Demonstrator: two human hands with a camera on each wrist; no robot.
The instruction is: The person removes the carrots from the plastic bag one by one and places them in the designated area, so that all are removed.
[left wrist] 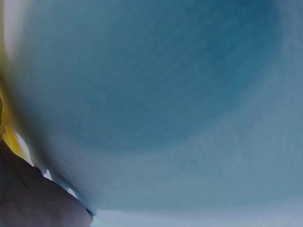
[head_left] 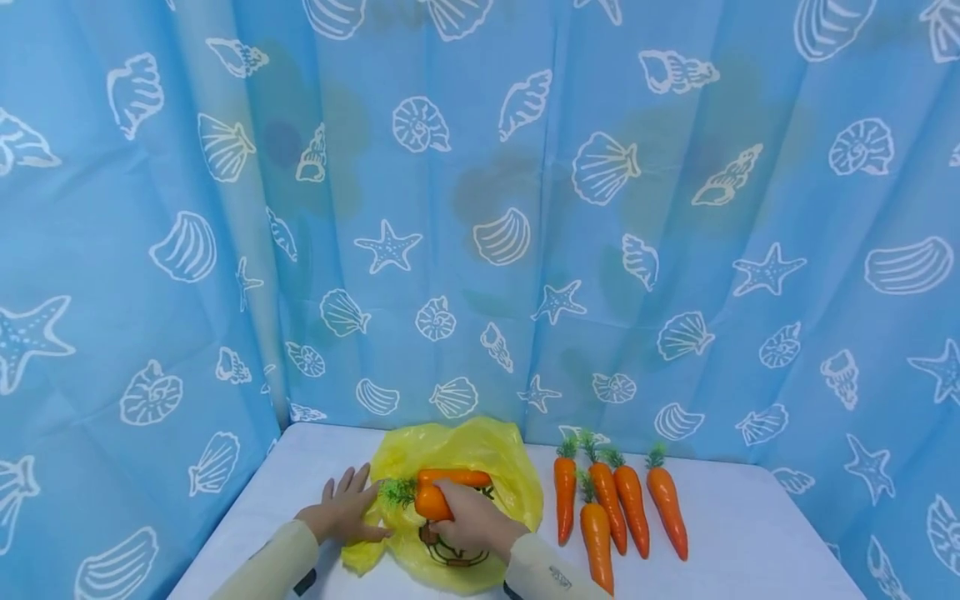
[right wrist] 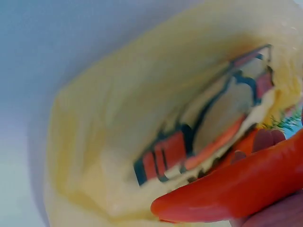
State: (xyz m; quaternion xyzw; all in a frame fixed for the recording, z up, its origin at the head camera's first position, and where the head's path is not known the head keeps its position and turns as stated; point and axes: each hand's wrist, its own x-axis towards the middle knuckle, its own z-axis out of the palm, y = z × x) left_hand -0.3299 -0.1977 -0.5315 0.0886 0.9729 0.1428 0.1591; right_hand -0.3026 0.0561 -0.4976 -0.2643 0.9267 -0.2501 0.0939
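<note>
A yellow plastic bag (head_left: 517,475) with a printed picture lies flat on the white table. Over it, my right hand (head_left: 477,518) grips an orange carrot (head_left: 432,503), its green leafy top pointing left. The right wrist view shows this carrot (right wrist: 227,191) up close, its tapered end reaching out past the hand. Just behind it, a second carrot (head_left: 468,477) lies lengthwise on the bag. My left hand (head_left: 347,508), fingers spread, rests at the bag's left edge. In the left wrist view only part of the left hand (left wrist: 38,198) shows.
Several more carrots (head_left: 630,508) with green tops lie on the table (head_left: 738,533) to the right of the bag, roughly side by side, one nearer the front. A blue curtain (head_left: 480,200) with white shell prints hangs behind the table and along its sides.
</note>
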